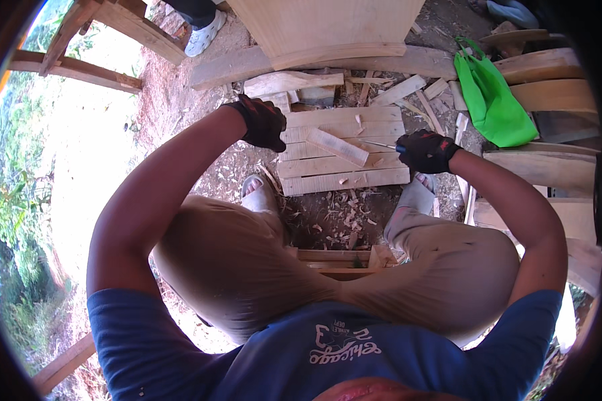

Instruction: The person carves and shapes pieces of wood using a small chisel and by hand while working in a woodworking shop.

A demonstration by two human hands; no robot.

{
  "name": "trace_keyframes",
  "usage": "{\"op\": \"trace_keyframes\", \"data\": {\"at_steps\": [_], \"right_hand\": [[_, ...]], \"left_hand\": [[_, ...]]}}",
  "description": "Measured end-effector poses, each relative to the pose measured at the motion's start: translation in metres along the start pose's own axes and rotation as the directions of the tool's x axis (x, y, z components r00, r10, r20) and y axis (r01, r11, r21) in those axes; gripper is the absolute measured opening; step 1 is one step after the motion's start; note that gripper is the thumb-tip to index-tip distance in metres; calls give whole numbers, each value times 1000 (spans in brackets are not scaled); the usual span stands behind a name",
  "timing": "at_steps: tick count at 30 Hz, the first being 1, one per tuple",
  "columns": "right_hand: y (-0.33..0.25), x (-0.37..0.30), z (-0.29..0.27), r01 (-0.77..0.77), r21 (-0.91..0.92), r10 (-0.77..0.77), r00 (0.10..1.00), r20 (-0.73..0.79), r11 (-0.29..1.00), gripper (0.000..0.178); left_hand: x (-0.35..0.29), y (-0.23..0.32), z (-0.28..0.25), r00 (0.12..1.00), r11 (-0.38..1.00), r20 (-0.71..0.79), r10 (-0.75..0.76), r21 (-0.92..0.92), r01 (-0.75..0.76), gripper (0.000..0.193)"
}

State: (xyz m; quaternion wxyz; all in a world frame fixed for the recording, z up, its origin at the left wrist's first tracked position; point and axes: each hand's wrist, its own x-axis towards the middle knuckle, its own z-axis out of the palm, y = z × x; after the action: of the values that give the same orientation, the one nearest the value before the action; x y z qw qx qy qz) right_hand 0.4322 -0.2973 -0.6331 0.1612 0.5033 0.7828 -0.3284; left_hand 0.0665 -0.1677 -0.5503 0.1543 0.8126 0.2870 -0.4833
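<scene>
My left hand [263,124], in a dark glove, is over the left edge of a low slatted wooden platform [297,167]. Its fingers look curled in; whatever they may hold is hidden. On the platform's right side, my right hand [427,151], gloved the same way, grips a blue-handled tool [380,144] with a thin metal shaft. I cannot tell whether it is a chisel or a screwdriver. The shaft points left toward a short wooden block [338,147] lying aslant on the slats. Wood chips are scattered around the block.
Shavings [351,220] cover the ground between my feet. Beyond the platform are wood offcuts [291,83], a curved beam [421,61] and a large board [328,27]. A green bag [493,100] lies right, beside stacked planks [542,170]. Another person's shoe [205,33] shows at far left.
</scene>
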Motion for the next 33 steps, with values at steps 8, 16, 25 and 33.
{"op": "trace_keyframes", "data": {"at_steps": [8,16,25,33], "right_hand": [[-24,-1,36,91,61,-84,991,-105,994,28],[-50,9,13,-37,-25,35,996,-79,999,45],[-28,33,33,41,-126,-63,983,-175,991,45],[-27,29,37,18,-63,-25,993,-119,998,47]], "left_hand": [[92,6,44,955,965,-249,163,-161,-206,75],[118,9,42,994,994,74,78,76,-84,70],[121,14,70,953,967,-166,255,47,-251,61],[168,20,56,852,901,-382,357,382,-206,31]]}}
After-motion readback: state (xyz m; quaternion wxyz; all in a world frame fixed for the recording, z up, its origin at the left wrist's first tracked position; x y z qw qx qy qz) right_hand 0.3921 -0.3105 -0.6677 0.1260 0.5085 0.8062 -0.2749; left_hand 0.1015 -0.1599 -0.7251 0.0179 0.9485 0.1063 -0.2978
